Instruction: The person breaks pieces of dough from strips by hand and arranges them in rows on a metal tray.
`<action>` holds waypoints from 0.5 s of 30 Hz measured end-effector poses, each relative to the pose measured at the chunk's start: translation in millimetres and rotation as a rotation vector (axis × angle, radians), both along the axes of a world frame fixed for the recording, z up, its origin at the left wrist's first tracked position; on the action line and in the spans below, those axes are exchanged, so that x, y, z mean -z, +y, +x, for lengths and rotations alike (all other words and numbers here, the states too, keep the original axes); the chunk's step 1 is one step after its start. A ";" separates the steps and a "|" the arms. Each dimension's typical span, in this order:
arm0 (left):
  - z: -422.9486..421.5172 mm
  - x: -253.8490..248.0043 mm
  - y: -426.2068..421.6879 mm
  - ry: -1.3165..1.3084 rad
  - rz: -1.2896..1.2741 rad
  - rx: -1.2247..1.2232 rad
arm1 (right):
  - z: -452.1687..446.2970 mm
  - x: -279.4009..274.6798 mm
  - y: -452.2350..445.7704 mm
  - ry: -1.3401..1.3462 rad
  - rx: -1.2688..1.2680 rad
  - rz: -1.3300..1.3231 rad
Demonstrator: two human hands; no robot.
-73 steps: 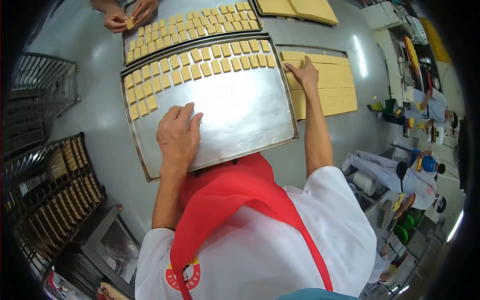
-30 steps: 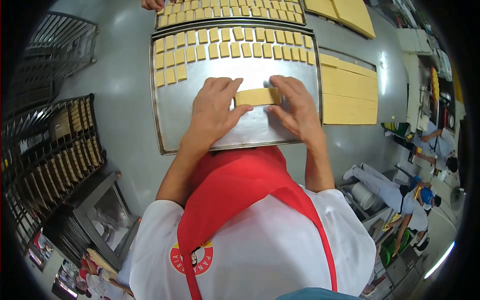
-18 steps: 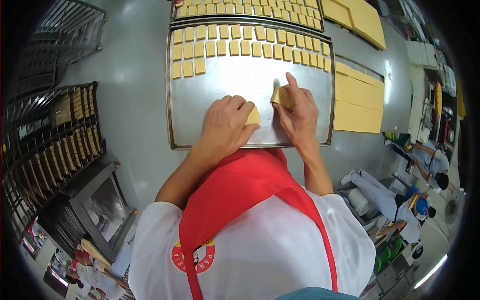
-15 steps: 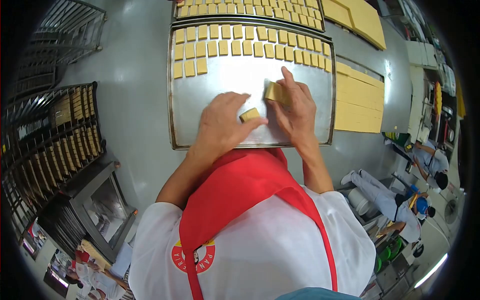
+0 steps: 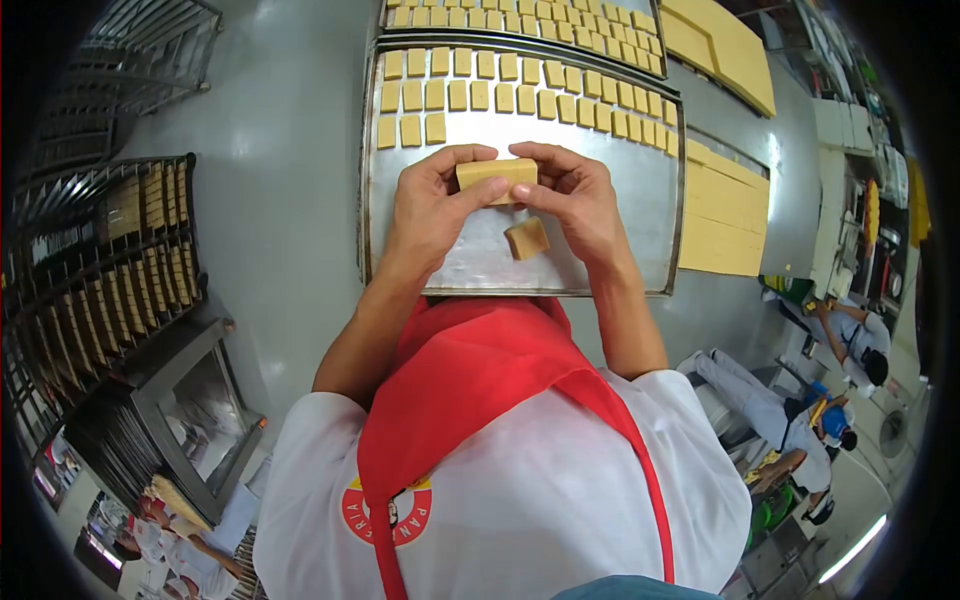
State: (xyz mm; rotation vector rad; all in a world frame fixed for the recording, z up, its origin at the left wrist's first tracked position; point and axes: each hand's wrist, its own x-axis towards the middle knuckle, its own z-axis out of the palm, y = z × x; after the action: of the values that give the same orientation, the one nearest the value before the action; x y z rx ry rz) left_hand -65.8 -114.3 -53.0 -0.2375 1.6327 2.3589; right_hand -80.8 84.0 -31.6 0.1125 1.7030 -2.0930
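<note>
- Yellow block (image 5: pixel 496 172) is held by two hands, above the middle of the frame. Whether the metal tray (image 5: pixel 646 222) is touched by it cannot be told.
- Its left end is pinched by the left hand (image 5: pixel 428 202), with thumb in front and fingers bent behind.
- Its right end is pinched the same way by the right hand (image 5: pixel 574 200). The thumb tips are held close together.
- One small loose piece (image 5: pixel 531 238), tipped at a slant, is seen just below the hands.
- Along the tray's top, small yellow pieces (image 5: pixel 480 96) are lined up in two long rows. Three more are placed below, at the left.
- Another tray (image 5: pixel 450 33) with pieces is cut off by the frame's top edge.
- Right of the tray, a flat yellow sheet (image 5: pixel 720 228) is seen.
</note>
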 end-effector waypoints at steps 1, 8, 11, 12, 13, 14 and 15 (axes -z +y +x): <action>2.2 0.3 -2.3 -0.040 0.083 0.003 | -0.8 -0.1 0.7 -0.001 -0.001 0.001; 14.0 -4.0 -28.5 0.156 -0.625 0.307 | -3.6 6.7 6.4 -0.026 0.016 -0.032; 4.4 -18.9 -19.1 0.773 -1.032 0.038 | -3.2 9.7 1.9 0.053 0.009 0.028; 2.4 -21.1 -14.6 0.773 -1.032 0.038 | -3.0 10.6 0.1 0.103 -0.011 0.042; 0.7 -22.7 -9.9 0.535 -0.783 0.070 | -3.1 10.5 -2.4 0.102 -0.012 0.042; -1.2 -23.0 -8.0 0.300 -0.532 0.098 | -3.3 10.1 -4.9 0.067 -0.007 -0.041; -4.1 -19.2 -8.2 0.300 -0.531 0.098 | -3.7 9.7 -6.7 0.032 -0.002 -0.125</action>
State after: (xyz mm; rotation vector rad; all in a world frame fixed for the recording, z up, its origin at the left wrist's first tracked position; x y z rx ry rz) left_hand -69.8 -122.5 -33.8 0.1056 2.3356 1.9155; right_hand -84.5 77.3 -41.3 0.0402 1.5848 -2.2042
